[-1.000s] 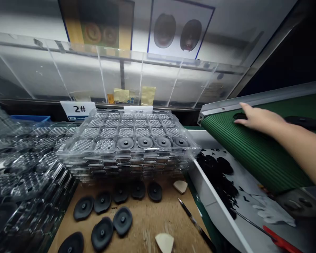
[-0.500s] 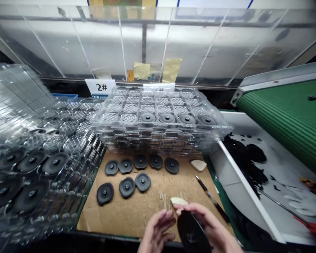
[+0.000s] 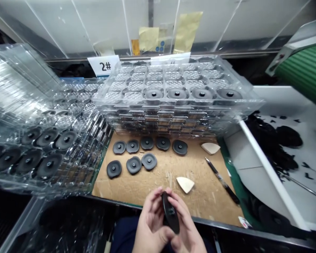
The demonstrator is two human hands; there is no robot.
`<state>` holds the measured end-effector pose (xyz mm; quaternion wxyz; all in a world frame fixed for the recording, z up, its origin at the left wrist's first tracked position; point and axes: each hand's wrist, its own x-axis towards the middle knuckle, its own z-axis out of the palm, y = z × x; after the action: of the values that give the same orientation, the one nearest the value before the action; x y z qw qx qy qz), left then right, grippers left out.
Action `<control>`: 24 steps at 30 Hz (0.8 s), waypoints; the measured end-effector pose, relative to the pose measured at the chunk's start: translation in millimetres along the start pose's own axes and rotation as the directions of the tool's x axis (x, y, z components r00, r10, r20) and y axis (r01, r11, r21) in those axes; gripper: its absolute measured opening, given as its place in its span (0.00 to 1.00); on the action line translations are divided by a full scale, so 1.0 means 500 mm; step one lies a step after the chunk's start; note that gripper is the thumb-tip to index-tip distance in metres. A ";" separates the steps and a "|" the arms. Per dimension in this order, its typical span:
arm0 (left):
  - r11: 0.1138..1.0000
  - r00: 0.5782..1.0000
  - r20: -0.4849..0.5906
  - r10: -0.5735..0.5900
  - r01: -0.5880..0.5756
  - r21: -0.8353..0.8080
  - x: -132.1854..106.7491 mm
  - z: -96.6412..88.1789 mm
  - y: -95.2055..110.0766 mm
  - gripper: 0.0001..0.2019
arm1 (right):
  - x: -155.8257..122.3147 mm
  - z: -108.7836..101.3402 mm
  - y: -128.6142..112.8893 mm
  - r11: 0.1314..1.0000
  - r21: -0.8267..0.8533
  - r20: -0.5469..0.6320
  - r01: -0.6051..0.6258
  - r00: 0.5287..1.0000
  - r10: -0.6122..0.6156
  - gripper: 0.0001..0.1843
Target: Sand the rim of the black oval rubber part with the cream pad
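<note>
Held item: black disc (image 3: 170, 212), gripped between left hand (image 3: 150, 218) and right hand (image 3: 187, 225), just over the near edge of the bench. Fingers of both hands closed narrow on it from either side, tips at the rim. Lower face and parts of the rim hidden behind the fingers. Disc stands on edge, long axis near upright, top tipped slightly to the view's left; small central stud visible on the exposed face.

Surface: cardboard sheet (image 3: 168, 182), scored with pale marks. Eight loose discs (image 3: 133, 165) lie flat on it in two rows, well ahead of the hands. Cream wedge (image 3: 185, 184) lies nearest the hands, second wedge (image 3: 210, 148) farther off, slim black-handled tool (image 3: 222, 181) to the right.

Beyond: stack of clear trays (image 3: 173, 119), four discs seated in the top tray's near row, other pockets showing only a lattice. Second tray pile (image 3: 50, 158), also holding discs, at left. "2#" card (image 3: 103, 66) behind. At right, white-edged bin (image 3: 252, 147) with black scraps (image 3: 271, 138); green belt (image 3: 305, 70) cut off by the frame. Dark blue cloth (image 3: 123, 233) below the hands, too little shown to identify.
</note>
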<state>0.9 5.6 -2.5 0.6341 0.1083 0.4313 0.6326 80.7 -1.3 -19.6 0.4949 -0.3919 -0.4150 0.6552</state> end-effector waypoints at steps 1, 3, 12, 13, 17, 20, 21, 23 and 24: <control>1.000 1.000 -0.015 -0.010 0.010 0.010 0.004 -0.006 -0.001 0.33 | -0.002 0.000 0.010 0.999 -0.046 -0.007 -0.003 1.000 0.002 0.26; 0.999 0.999 -0.021 -0.024 0.024 0.021 0.010 -0.016 0.001 0.36 | -0.007 -0.002 0.027 0.996 -0.070 -0.012 -0.058 0.998 0.058 0.28; 0.905 0.959 -0.007 -0.282 0.263 -0.335 0.048 -0.031 0.071 0.43 | 0.059 -0.143 0.013 0.278 -0.933 0.130 0.230 0.933 -0.336 0.17; 0.898 0.957 -0.026 -0.289 0.262 -0.354 0.052 -0.035 0.077 0.40 | 0.072 -0.165 0.020 0.166 -0.968 0.116 0.191 0.918 -0.379 0.18; 0.886 0.948 -0.076 -0.309 0.258 -0.386 0.065 -0.040 0.091 0.46 | 0.117 -0.222 0.074 -0.213 -0.946 0.312 0.243 0.862 -0.401 0.27; 0.896 0.935 -0.139 -0.327 0.260 -0.360 0.070 -0.030 0.097 0.48 | 0.141 -0.224 0.095 -0.181 -0.963 0.260 0.199 0.862 -0.435 0.20; 0.899 0.930 -0.158 -0.332 0.261 -0.352 0.071 -0.026 0.098 0.47 | 0.146 -0.219 0.091 -0.152 -0.969 0.241 0.193 0.860 -0.449 0.19; 0.903 0.928 -0.165 -0.334 0.264 -0.340 0.072 -0.020 0.099 0.47 | 0.149 -0.202 0.072 -0.045 -0.981 0.190 0.190 0.872 -0.452 0.16; 0.901 0.927 -0.158 -0.340 0.273 -0.337 0.072 -0.019 0.098 0.48 | 0.146 -0.191 0.062 0.050 -0.979 0.160 0.200 0.889 -0.429 0.14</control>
<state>-46.6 42.8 10.3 0.6852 -0.1303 0.4042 0.5918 144.2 79.7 -89.4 0.2795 -0.5720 -0.7690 0.0575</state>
